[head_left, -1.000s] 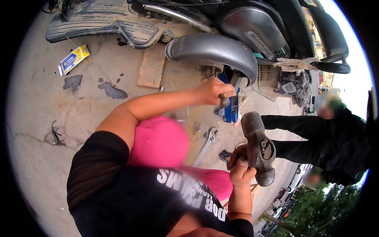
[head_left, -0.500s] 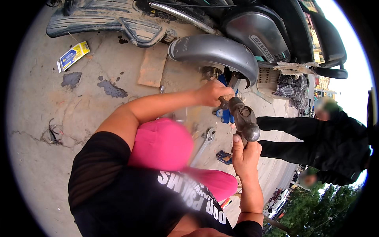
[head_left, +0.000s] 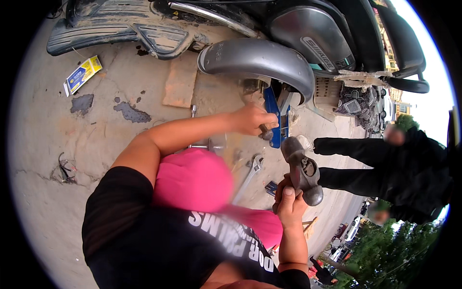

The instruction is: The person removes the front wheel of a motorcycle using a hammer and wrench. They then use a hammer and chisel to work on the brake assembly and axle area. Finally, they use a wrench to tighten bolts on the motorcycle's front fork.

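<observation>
My left hand (head_left: 252, 118) is closed round a short metal bar (head_left: 265, 132), like a chisel or punch. The bar's blunt end points toward me; its far end is hidden. It is held beside a greasy hub part (head_left: 252, 89) under the grey fender (head_left: 255, 58) of a vehicle. In my closed right hand (head_left: 291, 204) is a ball-peen hammer (head_left: 304, 171). Its head hangs below and right of the bar's end, apart from it. A blue metal jack or stand (head_left: 272, 113) is just right of my left hand.
On the concrete lie an adjustable wrench (head_left: 249, 178), a socket tool (head_left: 193, 111), a small dark blue box (head_left: 271, 188), a flat brick-coloured slab (head_left: 180, 86) and a yellow-blue carton (head_left: 83, 75). People in black (head_left: 375, 159) stand at the right, near a crate (head_left: 326, 94).
The hammer has moved away from the bar's end, down toward me, with my right hand. My left hand keeps its grip on the bar near the hub. The view has shifted slightly.
</observation>
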The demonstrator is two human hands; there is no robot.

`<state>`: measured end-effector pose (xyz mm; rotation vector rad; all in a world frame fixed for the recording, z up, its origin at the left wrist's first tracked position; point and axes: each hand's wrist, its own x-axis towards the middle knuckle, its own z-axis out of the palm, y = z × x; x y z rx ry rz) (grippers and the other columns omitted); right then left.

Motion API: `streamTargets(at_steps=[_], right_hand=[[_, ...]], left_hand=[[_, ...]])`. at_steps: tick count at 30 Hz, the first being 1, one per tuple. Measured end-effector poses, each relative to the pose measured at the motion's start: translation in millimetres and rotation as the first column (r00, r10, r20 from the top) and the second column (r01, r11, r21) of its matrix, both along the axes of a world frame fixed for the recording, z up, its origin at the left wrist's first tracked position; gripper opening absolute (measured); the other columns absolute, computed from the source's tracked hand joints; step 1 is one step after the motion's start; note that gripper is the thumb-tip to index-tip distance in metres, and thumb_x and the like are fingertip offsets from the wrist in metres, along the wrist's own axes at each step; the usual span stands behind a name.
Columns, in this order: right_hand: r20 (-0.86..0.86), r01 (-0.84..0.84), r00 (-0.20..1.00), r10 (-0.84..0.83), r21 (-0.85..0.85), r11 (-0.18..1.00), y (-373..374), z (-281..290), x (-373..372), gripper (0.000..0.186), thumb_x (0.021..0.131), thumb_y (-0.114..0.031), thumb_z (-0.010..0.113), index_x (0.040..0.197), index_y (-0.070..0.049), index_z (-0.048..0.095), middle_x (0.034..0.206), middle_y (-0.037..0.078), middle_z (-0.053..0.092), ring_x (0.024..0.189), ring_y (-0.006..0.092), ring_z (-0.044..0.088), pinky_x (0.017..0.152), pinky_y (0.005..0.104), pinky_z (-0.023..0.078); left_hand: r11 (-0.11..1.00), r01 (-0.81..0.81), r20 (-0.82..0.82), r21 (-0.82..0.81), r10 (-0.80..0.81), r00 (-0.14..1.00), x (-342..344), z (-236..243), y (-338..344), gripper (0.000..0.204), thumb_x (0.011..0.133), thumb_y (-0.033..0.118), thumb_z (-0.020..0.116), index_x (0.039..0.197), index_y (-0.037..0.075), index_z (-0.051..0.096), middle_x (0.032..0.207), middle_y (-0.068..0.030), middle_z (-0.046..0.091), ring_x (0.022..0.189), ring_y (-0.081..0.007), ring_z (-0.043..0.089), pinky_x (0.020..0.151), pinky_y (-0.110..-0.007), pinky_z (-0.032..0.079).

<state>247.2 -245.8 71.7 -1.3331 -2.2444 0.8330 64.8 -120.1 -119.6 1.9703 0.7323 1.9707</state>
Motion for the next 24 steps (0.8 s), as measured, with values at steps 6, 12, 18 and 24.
streamTargets(at_steps=[6, 12, 18, 24], right_hand=[[-0.210, 0.361, 0.892, -0.399, -0.196, 0.912, -10, -23, 15, 0.037, 0.100, -0.039, 0.046, 0.099, -0.002, 0.046, 0.058, 0.003, 0.044, 0.040, 0.0102, 0.042, 0.037, 0.0239, 0.035], [-0.281, 0.342, 0.877, -0.389, -0.204, 0.917, -4, -37, 42, 0.037, 0.100, -0.040, 0.046, 0.098, -0.003, 0.045, 0.059, 0.004, 0.042, 0.041, 0.0109, 0.041, 0.037, 0.0247, 0.037], [-0.312, 0.348, 0.857, -0.409, -0.236, 0.907, -3, -32, 48, 0.036, 0.100, -0.040, 0.046, 0.098, -0.004, 0.044, 0.058, 0.004, 0.041, 0.040, 0.0109, 0.041, 0.037, 0.0249, 0.037], [-0.322, 0.376, 0.841, -0.435, -0.231, 0.897, 1, -34, 55, 0.037, 0.100, -0.040, 0.045, 0.098, -0.003, 0.044, 0.057, 0.004, 0.041, 0.040, 0.0113, 0.041, 0.036, 0.0251, 0.037]], left_hand=[[0.998, 0.068, -0.048, -0.014, -0.069, 0.996, 18, 30, 10, 0.019, 0.081, 0.015, 0.069, 0.075, 0.007, 0.052, 0.051, -0.0091, 0.049, 0.045, -0.0285, 0.053, 0.044, -0.039, 0.038], [0.998, -0.001, -0.204, -0.069, -0.013, 0.979, 26, 36, 12, 0.013, 0.076, 0.013, 0.069, 0.080, 0.009, 0.058, 0.053, -0.0087, 0.054, 0.048, -0.0288, 0.057, 0.044, -0.039, 0.041], [0.996, 0.032, -0.208, -0.077, -0.048, 0.977, 38, 46, 17, 0.013, 0.074, 0.011, 0.068, 0.082, 0.008, 0.058, 0.057, -0.0089, 0.058, 0.051, -0.0288, 0.060, 0.046, -0.039, 0.044], [0.997, 0.001, -0.245, -0.078, -0.020, 0.969, 46, 55, 25, 0.017, 0.070, 0.011, 0.066, 0.085, 0.007, 0.058, 0.056, -0.0104, 0.058, 0.052, -0.0316, 0.060, 0.048, -0.040, 0.046]])
